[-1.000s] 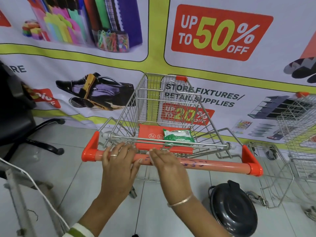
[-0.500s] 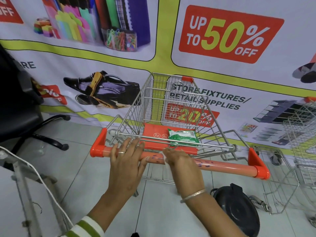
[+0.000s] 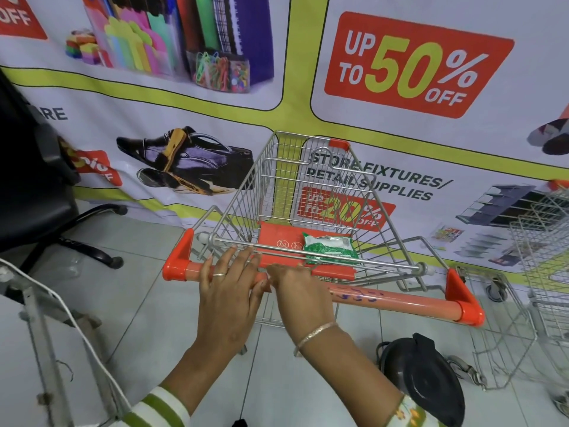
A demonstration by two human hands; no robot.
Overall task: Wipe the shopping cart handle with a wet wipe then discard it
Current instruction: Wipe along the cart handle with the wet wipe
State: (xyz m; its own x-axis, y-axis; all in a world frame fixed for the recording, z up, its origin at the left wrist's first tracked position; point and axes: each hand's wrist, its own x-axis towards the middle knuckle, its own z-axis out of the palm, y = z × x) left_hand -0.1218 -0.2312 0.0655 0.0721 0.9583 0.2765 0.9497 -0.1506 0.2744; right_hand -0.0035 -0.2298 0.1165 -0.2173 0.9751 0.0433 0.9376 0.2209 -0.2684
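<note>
The cart's orange handle [image 3: 400, 300] runs across the middle of the view, with blue scribbles on it to the right of my hands. My left hand [image 3: 229, 291] lies flat over the handle's left part, fingers stretched forward. Right beside it, my right hand [image 3: 300, 291] presses down on the handle, closed on a white wet wipe [image 3: 268, 278]. Only a small edge of the wipe shows at the thumb. A green wipes pack [image 3: 331, 249] lies on the cart's orange seat flap.
A black lidded bin [image 3: 426, 386] stands on the tiled floor under the handle's right end. A second wire cart [image 3: 542, 272] is at the right, and a black office chair [image 3: 37, 192] at the left. A printed banner covers the wall behind.
My right hand has slid a little left along the handle and now touches my left hand. My left hand's fingers have straightened. The view has shifted slightly.
</note>
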